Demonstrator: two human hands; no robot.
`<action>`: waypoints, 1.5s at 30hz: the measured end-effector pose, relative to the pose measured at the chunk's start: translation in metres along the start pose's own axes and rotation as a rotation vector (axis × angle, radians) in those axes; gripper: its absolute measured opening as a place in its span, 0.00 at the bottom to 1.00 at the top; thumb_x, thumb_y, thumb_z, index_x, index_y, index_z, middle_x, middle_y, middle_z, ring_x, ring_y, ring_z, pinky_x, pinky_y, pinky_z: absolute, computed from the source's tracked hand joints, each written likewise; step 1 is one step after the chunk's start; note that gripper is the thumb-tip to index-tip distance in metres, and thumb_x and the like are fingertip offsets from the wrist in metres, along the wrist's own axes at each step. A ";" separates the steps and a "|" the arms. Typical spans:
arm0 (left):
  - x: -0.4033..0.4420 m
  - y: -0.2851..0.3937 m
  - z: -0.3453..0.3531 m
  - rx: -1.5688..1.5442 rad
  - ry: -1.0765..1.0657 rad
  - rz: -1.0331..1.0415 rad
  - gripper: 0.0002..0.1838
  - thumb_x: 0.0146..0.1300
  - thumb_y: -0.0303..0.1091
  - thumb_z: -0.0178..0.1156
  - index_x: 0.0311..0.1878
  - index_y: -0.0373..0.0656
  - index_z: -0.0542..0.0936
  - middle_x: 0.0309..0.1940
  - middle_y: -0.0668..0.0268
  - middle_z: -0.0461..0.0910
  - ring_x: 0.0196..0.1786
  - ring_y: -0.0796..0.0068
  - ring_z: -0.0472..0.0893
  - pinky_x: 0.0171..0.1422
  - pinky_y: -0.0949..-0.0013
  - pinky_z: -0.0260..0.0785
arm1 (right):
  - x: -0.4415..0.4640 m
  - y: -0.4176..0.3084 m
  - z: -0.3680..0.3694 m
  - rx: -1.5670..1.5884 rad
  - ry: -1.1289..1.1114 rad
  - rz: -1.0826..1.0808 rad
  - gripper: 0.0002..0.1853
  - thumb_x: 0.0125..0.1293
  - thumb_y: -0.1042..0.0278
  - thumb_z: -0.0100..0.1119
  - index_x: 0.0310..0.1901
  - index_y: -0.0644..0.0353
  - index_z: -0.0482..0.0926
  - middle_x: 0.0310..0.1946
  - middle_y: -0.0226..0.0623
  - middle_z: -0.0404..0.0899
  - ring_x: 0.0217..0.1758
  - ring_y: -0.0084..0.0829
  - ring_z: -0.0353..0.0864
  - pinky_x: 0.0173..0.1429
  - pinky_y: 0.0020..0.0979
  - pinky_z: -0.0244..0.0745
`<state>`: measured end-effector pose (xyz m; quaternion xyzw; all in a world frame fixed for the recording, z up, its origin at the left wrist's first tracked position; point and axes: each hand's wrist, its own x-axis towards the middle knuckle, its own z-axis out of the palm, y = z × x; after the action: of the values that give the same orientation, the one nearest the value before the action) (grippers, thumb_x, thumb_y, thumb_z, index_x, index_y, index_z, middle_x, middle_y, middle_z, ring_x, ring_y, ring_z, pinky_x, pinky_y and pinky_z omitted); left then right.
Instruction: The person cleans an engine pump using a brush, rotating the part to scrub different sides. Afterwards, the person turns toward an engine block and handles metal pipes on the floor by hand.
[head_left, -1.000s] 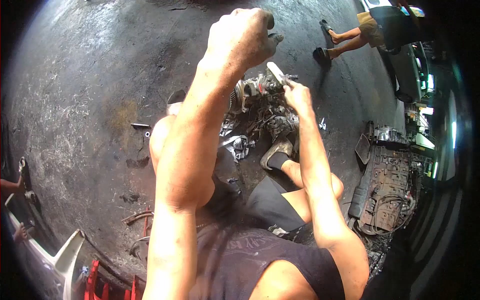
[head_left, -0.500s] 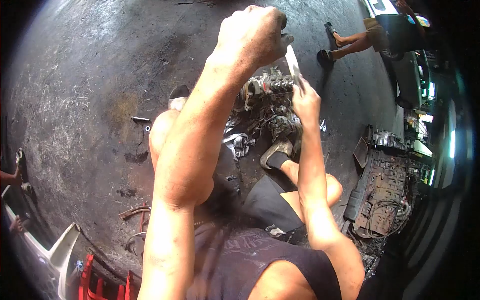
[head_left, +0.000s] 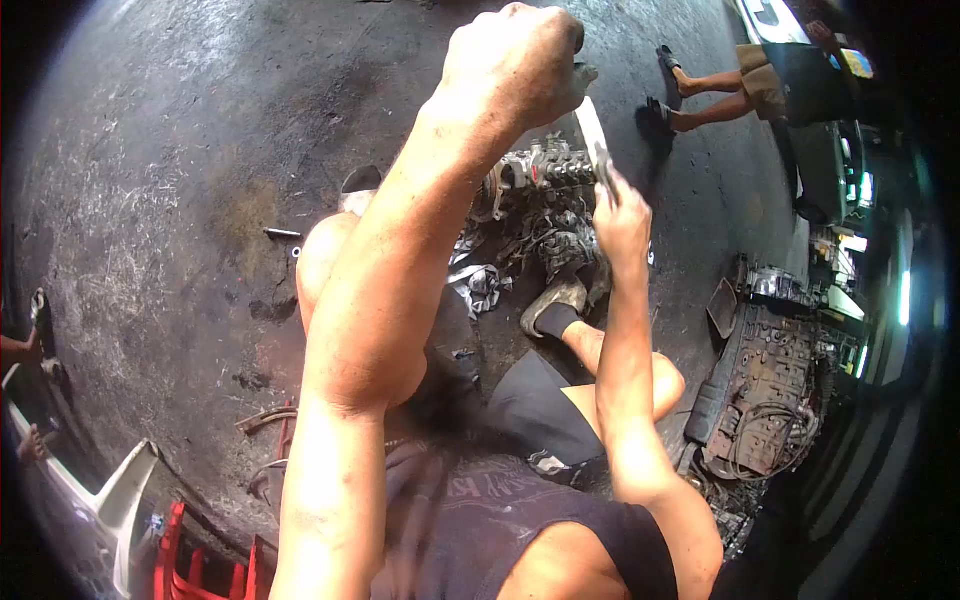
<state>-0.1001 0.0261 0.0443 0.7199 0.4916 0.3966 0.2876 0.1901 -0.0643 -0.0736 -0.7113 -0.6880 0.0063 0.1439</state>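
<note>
My left hand (head_left: pixel 515 65) is raised high at the top of the view, its fingers curled into a fist. A flat, pale strip (head_left: pixel 591 128) runs down from beside its fingertips to my right hand (head_left: pixel 624 222). The fingers of my right hand are closed round the strip's lower end. I cannot make out the strip's kind, nor whether my left fingers grip its upper end. Below and behind the hands, a dirty metal engine assembly (head_left: pixel 550 170) lies on the floor between my feet, partly hidden by my left forearm.
Crumpled rags (head_left: pixel 480 290) lie near my shoe (head_left: pixel 556 300). A large engine block (head_left: pixel 760 400) with cables stands at the right. A metal rod (head_left: pixel 282 234) lies on the dark floor. A red plastic stool (head_left: pixel 195 575) is at lower left. Another person's legs (head_left: pixel 715 95) show at upper right.
My right hand has shifted slightly down and to the right, along with the strip's lower end. My left hand has barely moved. The person at upper right appears a little shifted.
</note>
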 end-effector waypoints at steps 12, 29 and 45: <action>0.002 0.010 0.013 0.049 -0.064 0.018 0.12 0.57 0.35 0.66 0.41 0.39 0.85 0.35 0.49 0.85 0.40 0.49 0.85 0.47 0.53 0.79 | -0.003 0.023 -0.012 0.193 -0.048 0.194 0.21 0.68 0.62 0.61 0.62 0.51 0.80 0.45 0.51 0.86 0.44 0.42 0.88 0.51 0.38 0.79; -0.002 0.004 0.020 0.218 -0.120 -0.017 0.13 0.57 0.36 0.68 0.43 0.41 0.85 0.37 0.52 0.86 0.42 0.52 0.86 0.49 0.55 0.79 | -0.024 0.064 0.080 0.109 -0.067 0.068 0.18 0.66 0.66 0.62 0.58 0.55 0.82 0.43 0.55 0.85 0.48 0.52 0.85 0.55 0.42 0.79; -0.013 0.007 0.043 0.224 -0.021 0.026 0.17 0.57 0.45 0.71 0.44 0.45 0.86 0.40 0.57 0.87 0.45 0.54 0.86 0.52 0.55 0.78 | 0.024 0.056 0.044 0.089 -0.190 0.342 0.19 0.68 0.59 0.62 0.59 0.48 0.82 0.47 0.48 0.85 0.52 0.42 0.87 0.57 0.37 0.79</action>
<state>-0.0626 0.0104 0.0233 0.7582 0.5203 0.3351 0.2052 0.2374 -0.0329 -0.1231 -0.8070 -0.5666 0.1284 0.1063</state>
